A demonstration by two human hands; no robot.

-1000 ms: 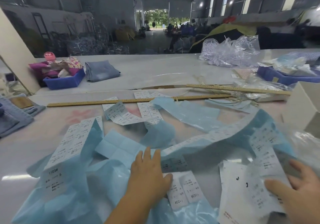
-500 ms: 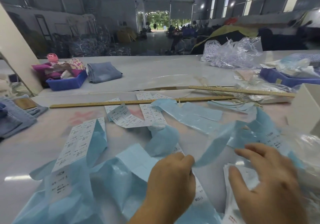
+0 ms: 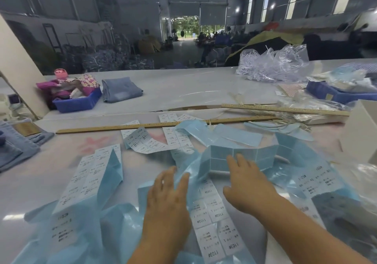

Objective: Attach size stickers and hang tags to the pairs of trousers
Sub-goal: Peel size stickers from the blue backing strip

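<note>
Head view, left hand [image 3: 167,200] and right hand [image 3: 247,184] spread flat over sticker sheets [image 3: 212,212]; print blurred

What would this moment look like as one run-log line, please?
left hand: open, on sticker strips | right hand: open, over strips | folded trousers: untouched

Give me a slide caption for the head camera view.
Both hands, left and right, spread open over tangled sticker strips on the worktable.

Grey table [image 3: 183,92] bears sticker sheets [image 3: 89,174], rulers [image 3: 142,125], folded trousers [image 3: 120,89].
</note>
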